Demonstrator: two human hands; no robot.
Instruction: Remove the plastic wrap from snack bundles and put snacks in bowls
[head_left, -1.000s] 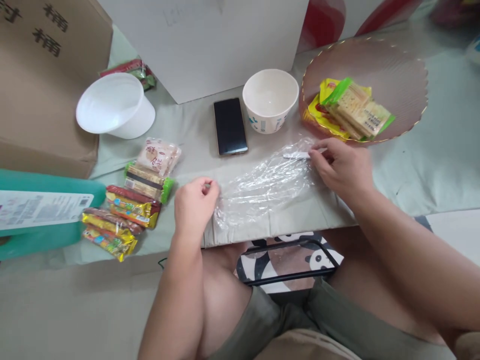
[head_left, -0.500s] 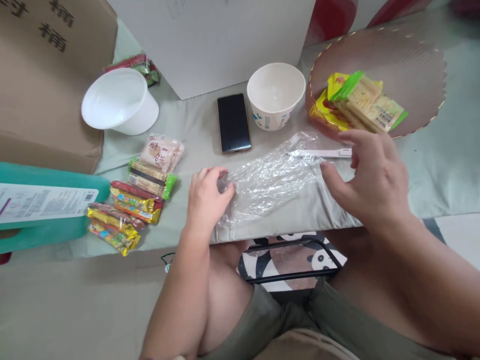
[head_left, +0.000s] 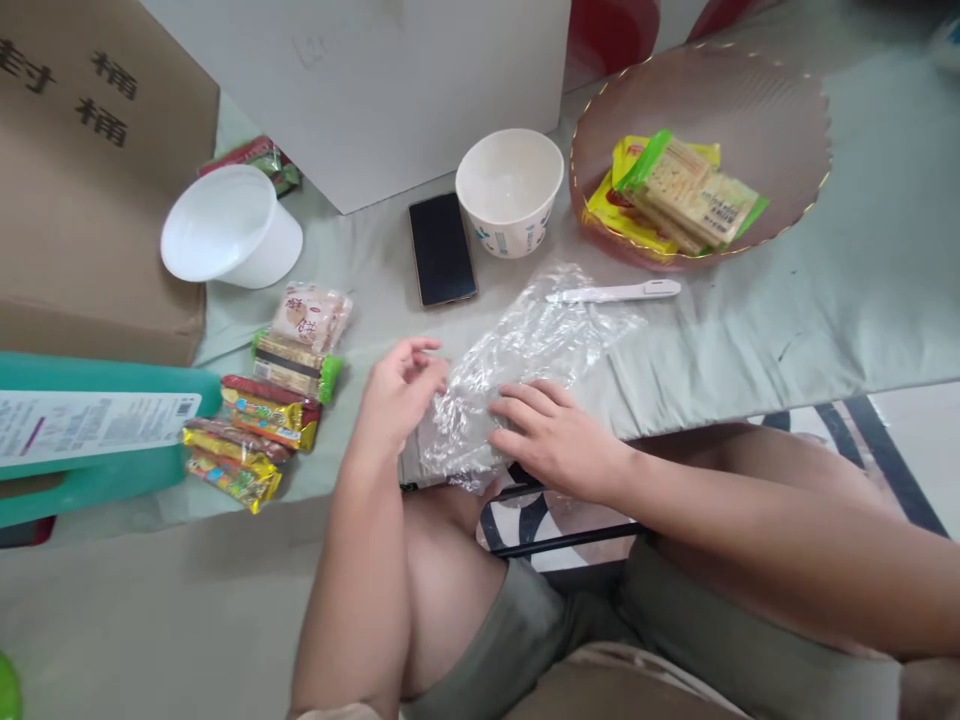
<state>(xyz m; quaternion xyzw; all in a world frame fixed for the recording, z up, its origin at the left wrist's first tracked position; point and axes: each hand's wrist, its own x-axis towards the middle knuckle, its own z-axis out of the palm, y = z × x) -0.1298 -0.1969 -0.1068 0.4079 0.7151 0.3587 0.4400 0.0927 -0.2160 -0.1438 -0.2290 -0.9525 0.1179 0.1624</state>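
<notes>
A crumpled clear plastic bag (head_left: 525, 340) lies on the cloth-covered table in front of me, its near end hanging over the edge. My left hand (head_left: 405, 390) is at the bag's left side, fingers curled and thumb pinching its edge. Over the bag's near part rests my right hand (head_left: 559, 440), palm down with its fingers spread. A slim white tool, which looks like a small knife (head_left: 637, 291), lies across the far right part of the bag.
Behind the bag are a phone (head_left: 442, 250), a paper bowl (head_left: 510, 180) and a pink gold-rimmed tray (head_left: 780, 130) with packaged snacks (head_left: 690, 190). To the left, several wrapped snacks (head_left: 255, 410), a tilted white tub (head_left: 232, 225), a teal container (head_left: 97, 430) and a cardboard box (head_left: 97, 220).
My right hand has come left and nearer to me, from above the knife onto the bag. The bag's near end has shifted toward me over the table edge. My view has turned slightly right.
</notes>
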